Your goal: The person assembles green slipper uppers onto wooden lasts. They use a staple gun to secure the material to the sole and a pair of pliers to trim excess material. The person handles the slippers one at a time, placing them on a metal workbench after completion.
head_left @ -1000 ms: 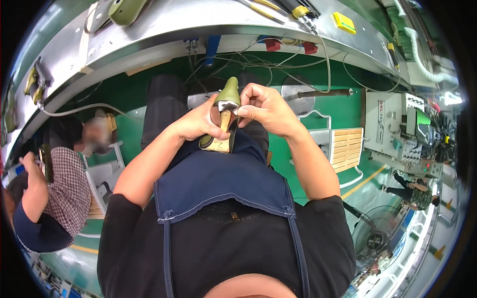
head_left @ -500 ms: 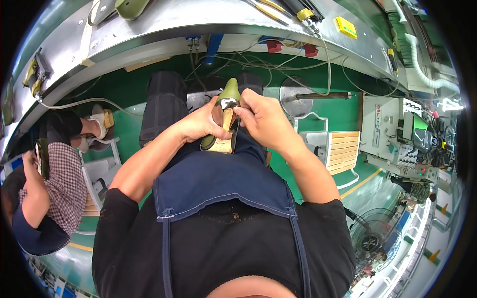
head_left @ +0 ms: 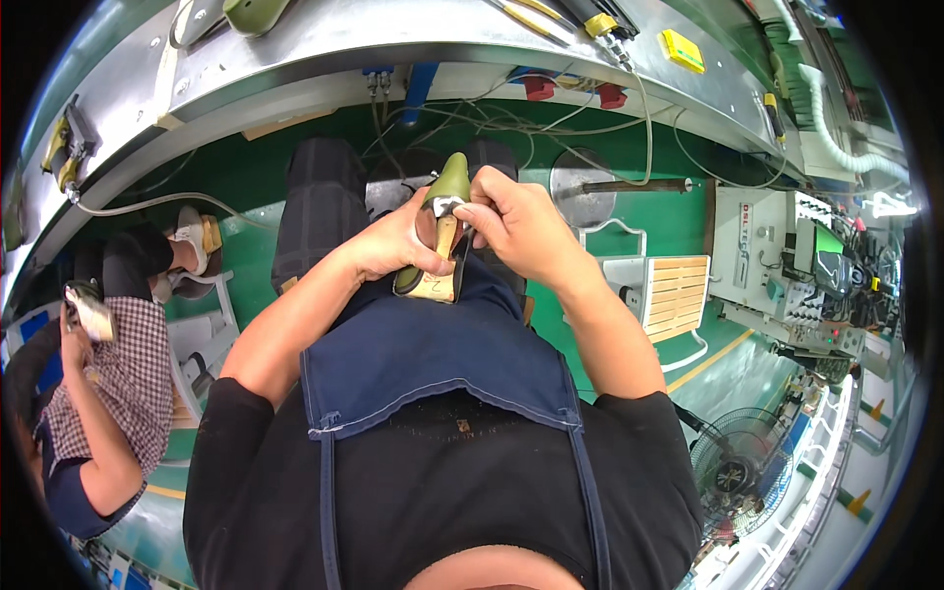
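A green shoe point(head_left: 452, 180) with a pointed toe is held over my lap, its toe turned away from me. Its open top shows a yellowish, wood-coloured inside, and a pale piece with a handwritten mark covers the heel end. My left hand point(head_left: 398, 241) wraps round the shoe's left side, thumb lying across the heel part. From the right, my right hand point(head_left: 513, 221) is closed, thumb and forefinger pinching at the rim of the opening just behind the toe. Whether anything small sits between those fingertips is hidden.
A metal workbench point(head_left: 324, 61) curves across the far side, with a green shoe part point(head_left: 254, 14), hand tools and a yellow block point(head_left: 682, 51) on it. Cables hang beneath. At left a co-worker point(head_left: 128, 383) holds a shoe. A slatted chair point(head_left: 676, 298) and a fan point(head_left: 733, 477) stand right.
My right fingertips have shifted slightly left and inward on the shoe's rim; my left hand keeps its hold. The co-worker has turned their shoe, showing its pale side, and moved their arm.
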Demonstrator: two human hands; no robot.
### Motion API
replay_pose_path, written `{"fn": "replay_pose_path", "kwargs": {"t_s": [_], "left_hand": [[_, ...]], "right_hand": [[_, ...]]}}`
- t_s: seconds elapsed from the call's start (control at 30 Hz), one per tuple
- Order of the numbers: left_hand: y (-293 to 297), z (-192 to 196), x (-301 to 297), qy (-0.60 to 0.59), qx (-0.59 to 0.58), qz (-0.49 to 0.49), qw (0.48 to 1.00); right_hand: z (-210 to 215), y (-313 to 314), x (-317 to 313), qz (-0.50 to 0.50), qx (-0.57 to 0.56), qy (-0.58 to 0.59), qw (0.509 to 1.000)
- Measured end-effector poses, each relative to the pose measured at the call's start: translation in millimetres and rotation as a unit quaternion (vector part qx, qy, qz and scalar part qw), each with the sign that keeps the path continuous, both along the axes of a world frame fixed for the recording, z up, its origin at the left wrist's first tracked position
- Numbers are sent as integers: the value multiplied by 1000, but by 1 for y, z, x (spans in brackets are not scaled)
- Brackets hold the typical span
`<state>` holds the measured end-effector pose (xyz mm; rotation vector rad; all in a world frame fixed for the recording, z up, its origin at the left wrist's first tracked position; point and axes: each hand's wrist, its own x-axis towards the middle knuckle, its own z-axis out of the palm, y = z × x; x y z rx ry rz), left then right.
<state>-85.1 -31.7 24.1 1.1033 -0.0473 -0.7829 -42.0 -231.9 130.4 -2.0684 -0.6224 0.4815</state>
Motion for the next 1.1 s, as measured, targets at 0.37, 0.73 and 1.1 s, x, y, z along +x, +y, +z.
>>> {"fn": "replay_pose_path", "kwargs": {"t_s": [0.37,0.73,1.1], "left_hand": [[1,-8,-5,18,-6,29,999],[0,-16,-7,-35,-20,63,997],[28,0,-28,-191,89,68,975]], "right_hand": [[-60,-5,-20,-54,90,-164,981],[-73,-10,-19,-69,132,98,984],[-80,1,-38,-65,248,283,924]]}}
